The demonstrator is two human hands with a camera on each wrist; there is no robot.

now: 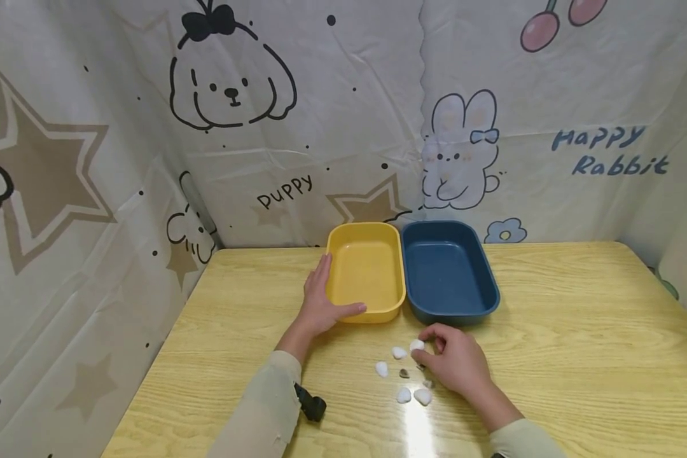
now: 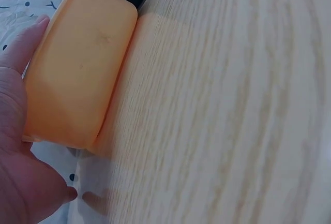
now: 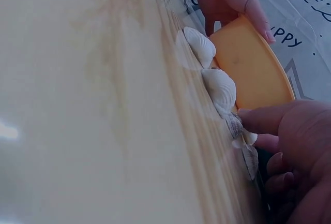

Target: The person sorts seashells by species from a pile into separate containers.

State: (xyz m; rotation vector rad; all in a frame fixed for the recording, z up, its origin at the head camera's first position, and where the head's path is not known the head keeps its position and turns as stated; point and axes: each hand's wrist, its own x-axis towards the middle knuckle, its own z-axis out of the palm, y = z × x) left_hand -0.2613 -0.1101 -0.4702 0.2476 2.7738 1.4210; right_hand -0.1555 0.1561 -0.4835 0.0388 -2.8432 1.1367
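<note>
At the far left we see pale cloth [image 1: 349,63] printed with brown stars and line-drawn animals; it hangs in soft creases behind the table [image 1: 578,331]. Next comes a left sleeve [image 1: 263,397] with a black object [image 1: 312,405] at its cuff. We find the left hand [image 1: 319,310] spread wide against the yellow tray [image 1: 367,270], fingers along its left side and thumb at the near rim. Only the left wrist view gives us this tray's smooth outer wall along its left side, with a faint darker patch; the head view gives us its inside and rounded corners.

To the right, in front of the trays, we see four white shells [image 1: 381,369] and a few small dark shells [image 1: 403,373] lying loose on the glossy, wood-grained tabletop. The right wrist view brings out their fine ribs, and there the shells and fingers cover part of the yellow tray.

The blue tray [image 1: 451,270] stands just beside the yellow one, similar in shape. Before it, the right hand [image 1: 462,364] pinches another white shell, the held shell [image 1: 416,345], between thumb and fingertips. From above, that hand partly hides the dark shells near it.
</note>
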